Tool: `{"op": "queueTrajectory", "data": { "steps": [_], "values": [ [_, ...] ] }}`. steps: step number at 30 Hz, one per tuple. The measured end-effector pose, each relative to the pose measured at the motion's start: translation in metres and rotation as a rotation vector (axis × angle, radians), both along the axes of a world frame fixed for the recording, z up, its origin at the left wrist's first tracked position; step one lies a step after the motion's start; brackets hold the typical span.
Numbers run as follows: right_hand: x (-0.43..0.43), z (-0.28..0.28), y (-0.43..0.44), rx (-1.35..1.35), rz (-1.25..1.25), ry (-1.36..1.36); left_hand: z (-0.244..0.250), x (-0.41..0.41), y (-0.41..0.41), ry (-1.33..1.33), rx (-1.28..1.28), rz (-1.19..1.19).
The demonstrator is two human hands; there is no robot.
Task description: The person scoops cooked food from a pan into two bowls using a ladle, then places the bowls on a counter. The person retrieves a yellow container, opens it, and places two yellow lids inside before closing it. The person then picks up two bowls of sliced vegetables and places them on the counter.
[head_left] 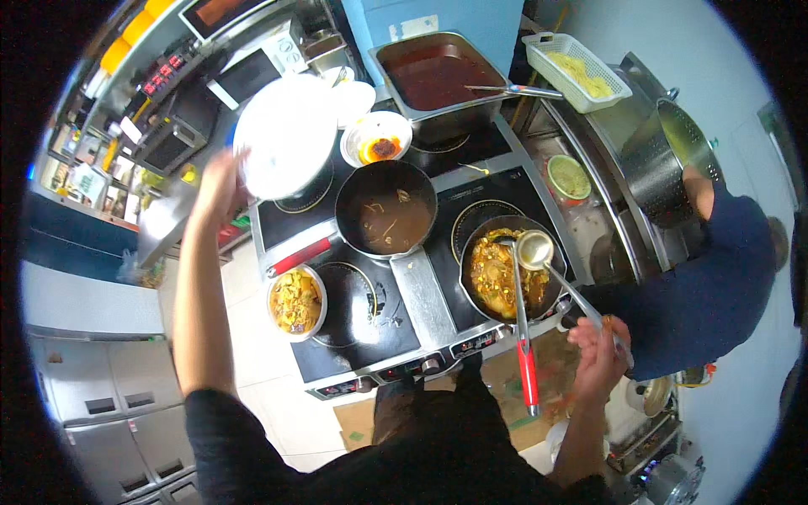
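My left hand (222, 186), blurred, grips the near left rim of a large white bowl (287, 136) above the back left of the cooktop. The bowl is overexposed, so its inside is hard to read. My right hand (603, 353) holds a metal ladle (535, 249) by its handle. The ladle's cup hangs over a dark pan (466, 278) of noodles or vegetables in reddish-brown sauce. A red-handled utensil (527, 372) leans in that pan, its grip sticking out over the front edge. Left of it sits a red-handled saucepan (386, 214) with brown broth.
A white bowl of food (295, 303) stands at the front left, and a bowl with red seasoning (379, 139) at the back. Behind is a steel pan of dark red liquid (435, 69). A white basket (577, 72) holds noodles. A co-worker's hand (697, 189) touches a large perforated pot (653, 170).
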State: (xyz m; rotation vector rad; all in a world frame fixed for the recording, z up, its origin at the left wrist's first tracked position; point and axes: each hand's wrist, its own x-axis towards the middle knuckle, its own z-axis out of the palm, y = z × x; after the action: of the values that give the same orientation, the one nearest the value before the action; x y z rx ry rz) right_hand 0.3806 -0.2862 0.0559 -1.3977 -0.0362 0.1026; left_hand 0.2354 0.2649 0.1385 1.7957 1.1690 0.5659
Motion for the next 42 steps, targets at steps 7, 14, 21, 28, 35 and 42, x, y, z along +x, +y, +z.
{"op": "queueTrajectory", "data": {
  "steps": [7,14,21,28,35,42],
  "values": [
    [0.044,-0.005,-0.012,0.161,0.356,-0.019,-0.102,-0.101,-0.216,0.039,-0.586,0.073],
    [0.033,-0.023,-0.011,0.074,0.437,-0.096,-0.178,-0.079,-0.279,-0.008,-0.732,0.187],
    [0.028,-0.017,-0.023,0.000,0.459,-0.171,-0.178,-0.076,-0.326,-0.125,-0.736,0.267],
    [0.023,-0.019,-0.031,-0.065,0.409,-0.175,-0.159,-0.077,-0.410,-0.035,-0.764,-0.203],
    [0.016,-0.008,0.070,0.132,0.706,-0.057,-0.159,-0.053,-0.430,0.072,-0.553,-0.543],
    [-0.017,-0.030,0.184,0.080,0.888,0.014,-0.168,-0.120,-0.430,0.017,-0.445,-0.297]
  ]
}}
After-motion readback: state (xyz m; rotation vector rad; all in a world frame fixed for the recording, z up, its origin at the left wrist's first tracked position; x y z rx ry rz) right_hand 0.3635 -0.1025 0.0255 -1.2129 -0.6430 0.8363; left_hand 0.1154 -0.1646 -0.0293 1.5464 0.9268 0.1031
